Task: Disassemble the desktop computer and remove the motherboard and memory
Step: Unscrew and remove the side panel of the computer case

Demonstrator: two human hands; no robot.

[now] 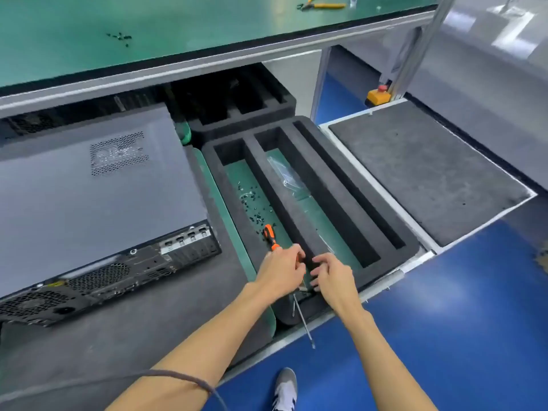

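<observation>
Here a dark mat above blue floor carries the closed computer, left of both hands; left hand clamps the screwdriver, right hand fingers curled, grip unclear.

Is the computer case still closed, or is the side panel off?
Closed: the grey side panel still covers the computer case; no internals show.

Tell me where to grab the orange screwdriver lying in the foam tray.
Grip the orange screwdriver by its ribbed handle, coming from above. The handle lies exposed in the foam tray slot, just beyond the left hand; the tray walls seem to block a sideways approach.
</observation>
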